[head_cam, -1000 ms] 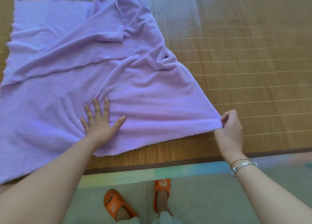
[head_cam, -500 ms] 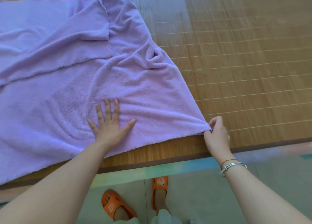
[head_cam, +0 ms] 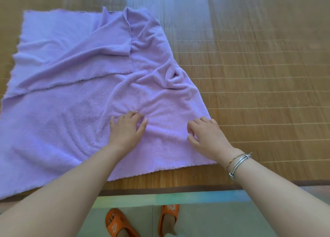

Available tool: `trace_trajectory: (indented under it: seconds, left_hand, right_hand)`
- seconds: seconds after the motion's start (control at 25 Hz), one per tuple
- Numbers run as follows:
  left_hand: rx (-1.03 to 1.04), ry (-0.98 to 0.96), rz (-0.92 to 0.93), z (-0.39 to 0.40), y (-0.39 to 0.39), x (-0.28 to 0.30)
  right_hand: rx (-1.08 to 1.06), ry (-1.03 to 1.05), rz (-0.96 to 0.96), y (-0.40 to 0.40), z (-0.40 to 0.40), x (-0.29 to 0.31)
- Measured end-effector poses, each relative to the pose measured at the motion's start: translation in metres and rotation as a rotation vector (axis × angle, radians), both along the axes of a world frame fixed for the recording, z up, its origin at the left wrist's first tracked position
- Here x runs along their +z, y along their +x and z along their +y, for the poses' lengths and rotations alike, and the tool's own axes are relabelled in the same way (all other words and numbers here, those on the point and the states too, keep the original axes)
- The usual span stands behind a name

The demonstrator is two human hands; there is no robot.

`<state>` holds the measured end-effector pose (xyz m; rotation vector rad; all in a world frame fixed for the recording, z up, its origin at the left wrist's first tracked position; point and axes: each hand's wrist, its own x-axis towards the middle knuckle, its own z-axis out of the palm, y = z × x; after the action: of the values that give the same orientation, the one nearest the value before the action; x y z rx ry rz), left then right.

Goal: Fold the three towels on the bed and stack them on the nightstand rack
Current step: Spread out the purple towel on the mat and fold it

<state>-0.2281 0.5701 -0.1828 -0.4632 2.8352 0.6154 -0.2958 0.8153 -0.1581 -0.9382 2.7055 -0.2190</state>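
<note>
Nearest to me were the orange slippers (head_cam: 141, 220) on the floor, at the foot of the bed edge (head_cam: 196, 187). Above that, my two forearms reached onto the bamboo mat (head_cam: 259, 76), the right one wearing a silver bracelet (head_cam: 239, 163).

My left hand (head_cam: 127, 129) lay on the near part of the purple towel (head_cam: 71, 126), fingers curled and bunching a little cloth, with creases radiating from under them. I judged it was gripping the fabric lightly, not pressing flat. My right hand (head_cam: 208, 136) rested close to the towel's right-hand edge, fingers bent down into the pile; whether it pinched any cloth I could not tell.

The towel lay spread on the mat, mostly to the left. Its far half was rumpled, with one flap already lapped over at the upper left and a knot of wrinkles near the right edge.

I judged this was still the smoothing stage of the first fold. Only this one towel showed; the other two and the nightstand rack were out of view. The next move, I thought, called for flattening the wrinkles and squaring the edges before folding the cloth over.
</note>
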Motion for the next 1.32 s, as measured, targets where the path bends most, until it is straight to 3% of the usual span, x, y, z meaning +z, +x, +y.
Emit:
trace_trajectory:
  seconds: [0.2, 0.32, 0.4, 0.56, 0.76, 0.88, 0.96, 1.12, 1.32]
  left_hand:
    - [0.105, -0.063, 0.128, -0.074, -0.026, 0.021]
    - [0.197, -0.105, 0.133, -0.143, -0.034, 0.026]
    - [0.196, -0.122, 0.156, -0.193, -0.043, 0.025]
    - [0.178, -0.094, 0.186, -0.277, -0.067, 0.012]
    - [0.280, 0.180, 0.105, -0.372, -0.103, -0.001]
    - [0.346, 0.267, 0.126, -0.405, -0.123, 0.003]
    - [0.360, 0.319, 0.140, -0.426, -0.138, 0.003]
    - [0.410, 0.498, 0.194, -0.463, -0.162, -0.004]
    - [0.509, 0.305, 0.208, -0.521, -0.184, -0.022]
  right_hand:
    - [-0.051, -0.294, -0.198, -0.053, -0.105, 0.011]
    - [-0.343, -0.547, -0.576, -0.071, -0.196, 0.010]
    - [-0.517, -0.664, -0.671, -0.085, -0.249, 0.005]
    - [-0.606, -0.257, -0.393, -0.118, -0.302, -0.009]
    - [-0.600, -0.198, -0.397, -0.146, -0.358, 0.000]
    - [-0.576, -0.571, -0.495, -0.152, -0.405, 0.027]
    - [-0.445, -0.703, -0.589, -0.160, -0.452, 0.045]
    - [-0.129, -0.639, -0.642, -0.188, -0.550, 0.049]
    - [-0.076, -0.729, -0.635, -0.227, -0.653, 0.032]
